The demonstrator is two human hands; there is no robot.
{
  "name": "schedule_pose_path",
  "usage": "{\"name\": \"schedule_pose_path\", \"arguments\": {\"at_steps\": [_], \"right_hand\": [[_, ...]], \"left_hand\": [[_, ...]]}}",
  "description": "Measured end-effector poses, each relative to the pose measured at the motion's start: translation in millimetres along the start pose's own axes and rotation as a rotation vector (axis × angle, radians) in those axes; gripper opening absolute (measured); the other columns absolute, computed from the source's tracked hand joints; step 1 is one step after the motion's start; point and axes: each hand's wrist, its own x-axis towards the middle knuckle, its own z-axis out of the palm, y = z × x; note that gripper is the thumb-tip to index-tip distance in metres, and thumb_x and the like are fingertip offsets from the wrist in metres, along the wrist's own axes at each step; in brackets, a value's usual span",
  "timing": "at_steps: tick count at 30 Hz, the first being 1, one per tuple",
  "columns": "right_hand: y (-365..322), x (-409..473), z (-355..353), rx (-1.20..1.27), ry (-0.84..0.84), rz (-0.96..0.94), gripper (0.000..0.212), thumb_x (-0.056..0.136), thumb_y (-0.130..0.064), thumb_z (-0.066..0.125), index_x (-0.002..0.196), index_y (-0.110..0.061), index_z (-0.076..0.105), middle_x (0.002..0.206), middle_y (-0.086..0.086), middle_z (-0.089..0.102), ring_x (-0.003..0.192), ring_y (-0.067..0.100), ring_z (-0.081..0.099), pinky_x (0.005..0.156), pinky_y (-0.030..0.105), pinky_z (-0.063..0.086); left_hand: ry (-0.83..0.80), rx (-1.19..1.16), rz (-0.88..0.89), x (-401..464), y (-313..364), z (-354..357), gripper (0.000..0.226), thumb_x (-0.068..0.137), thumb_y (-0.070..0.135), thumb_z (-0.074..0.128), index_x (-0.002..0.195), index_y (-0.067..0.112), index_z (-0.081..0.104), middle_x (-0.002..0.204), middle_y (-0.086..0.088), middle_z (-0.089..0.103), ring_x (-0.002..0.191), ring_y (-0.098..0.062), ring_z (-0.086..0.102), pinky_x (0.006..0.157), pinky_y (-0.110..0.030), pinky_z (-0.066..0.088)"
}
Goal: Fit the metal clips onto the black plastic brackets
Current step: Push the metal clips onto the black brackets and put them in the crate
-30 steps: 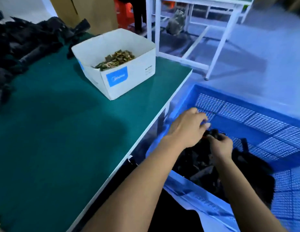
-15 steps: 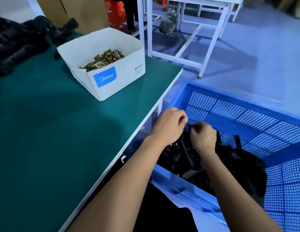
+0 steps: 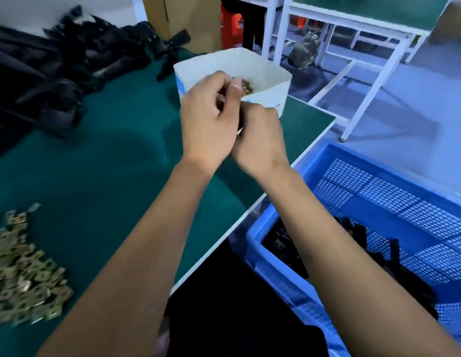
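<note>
My left hand (image 3: 207, 122) and my right hand (image 3: 259, 141) are raised together over the green table (image 3: 116, 176), just in front of a white cardboard box (image 3: 272, 92) that holds brass-coloured metal clips (image 3: 246, 86). My left fingers are curled and pinch a small metal clip (image 3: 221, 99) under the upright thumb. My right hand is curled against the left; what it holds is hidden. Black plastic brackets (image 3: 57, 70) are heaped at the table's far left. More black brackets (image 3: 283, 243) lie in a blue crate (image 3: 378, 194) at the right.
A loose pile of metal clips (image 3: 23, 271) lies on the table's near left. The table's white edge (image 3: 250, 212) runs diagonally beside the crate. White-framed tables (image 3: 363, 81) and a brown carton (image 3: 188, 19) stand behind.
Both hands have come up out of the blue crate and moved left over the table, in front of the white box. The view has swung left, revealing the clip pile.
</note>
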Motion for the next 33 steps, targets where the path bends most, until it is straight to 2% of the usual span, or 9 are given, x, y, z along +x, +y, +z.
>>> {"name": "schedule_pose_path", "arguments": {"at_steps": [3, 7, 9, 14, 18, 21, 24, 29, 33], "right_hand": [[-50, 13, 42, -0.038, -0.194, -0.085, 0.023, 0.09, -0.022, 0.052, 0.1, -0.015, 0.072, 0.089, 0.013, 0.074, 0.082, 0.039, 0.065, 0.067, 0.043, 0.053], [-122, 8, 102, -0.021, -0.397, -0.224, 0.017, 0.085, -0.019, 0.052, 0.088, -0.012, 0.066, 0.077, 0.012, 0.066, 0.07, 0.04, 0.059, 0.059, 0.038, 0.043], [-158, -2, 128, 0.017, -0.487, -0.288, 0.019, 0.084, -0.019, 0.053, 0.092, -0.012, 0.068, 0.08, 0.013, 0.068, 0.07, 0.04, 0.058, 0.062, 0.039, 0.05], [-236, -28, 188, 0.035, -0.631, -0.492, 0.021, 0.083, -0.015, 0.068, 0.104, -0.014, 0.069, 0.1, 0.009, 0.066, 0.094, 0.034, 0.064, 0.081, 0.042, 0.057], [-281, -42, 230, 0.017, -0.564, -0.698, 0.053, 0.089, -0.019, 0.072, 0.139, -0.019, 0.056, 0.134, 0.009, 0.047, 0.129, 0.031, 0.039, 0.097, 0.043, 0.052], [-306, -42, 256, -0.065, -0.605, -0.74, 0.065, 0.088, -0.024, 0.075, 0.147, -0.032, 0.048, 0.153, 0.012, 0.028, 0.142, 0.035, 0.024, 0.099, 0.045, 0.052], [-320, -36, 279, -0.143, -0.707, -0.704, 0.061, 0.095, -0.042, 0.067, 0.151, -0.044, 0.042, 0.164, 0.012, 0.015, 0.149, 0.036, 0.013, 0.112, 0.049, 0.036], [-326, -26, 300, -0.24, -0.776, -0.691, 0.056, 0.101, -0.06, 0.049, 0.154, -0.041, 0.042, 0.156, 0.01, 0.038, 0.146, 0.035, 0.024, 0.116, 0.05, 0.027], [-321, -23, 289, 0.014, -0.686, -0.695, 0.038, 0.097, -0.032, 0.07, 0.135, -0.029, 0.066, 0.129, 0.01, 0.059, 0.128, 0.032, 0.047, 0.105, 0.045, 0.046]], "left_hand": [[0.134, 0.12, -0.079, -1, -26, -63, 0.03, 0.098, 0.024, 0.053, 0.079, 0.005, 0.067, 0.076, 0.001, 0.069, 0.074, -0.018, 0.062, 0.076, -0.042, 0.05], [0.301, 0.255, -0.177, -18, -58, -158, 0.031, 0.101, 0.022, 0.053, 0.08, 0.006, 0.069, 0.076, 0.002, 0.071, 0.074, -0.016, 0.064, 0.078, -0.039, 0.051], [0.377, 0.342, -0.223, -31, -70, -205, 0.032, 0.101, 0.026, 0.052, 0.081, 0.007, 0.069, 0.075, -0.002, 0.07, 0.071, -0.019, 0.063, 0.073, -0.042, 0.05], [0.624, 0.556, -0.307, -68, -92, -316, 0.033, 0.101, 0.03, 0.049, 0.081, 0.012, 0.068, 0.068, -0.004, 0.063, 0.062, -0.019, 0.054, 0.062, -0.038, 0.042], [0.839, 0.601, -0.454, -94, -111, -368, 0.028, 0.099, 0.02, 0.051, 0.083, 0.001, 0.064, 0.077, -0.012, 0.065, 0.073, -0.023, 0.056, 0.073, -0.041, 0.044], [1.026, 0.429, -0.56, -96, -121, -380, 0.027, 0.101, 0.015, 0.053, 0.085, -0.002, 0.067, 0.078, -0.007, 0.064, 0.074, -0.014, 0.052, 0.075, -0.03, 0.043], [1.104, 0.344, -0.619, -92, -123, -385, 0.026, 0.101, 0.016, 0.053, 0.085, 0.001, 0.069, 0.077, 0.0, 0.063, 0.075, -0.013, 0.055, 0.075, -0.027, 0.044], [1.114, 0.303, -0.642, -90, -124, -387, 0.025, 0.1, 0.018, 0.054, 0.083, 0.006, 0.069, 0.081, -0.007, 0.07, 0.082, -0.027, 0.067, 0.082, -0.04, 0.052], [1.136, 0.247, -0.661, -90, -124, -388, 0.025, 0.099, 0.018, 0.053, 0.077, 0.011, 0.064, 0.079, -0.008, 0.068, 0.082, -0.033, 0.067, 0.084, -0.05, 0.054]]}}
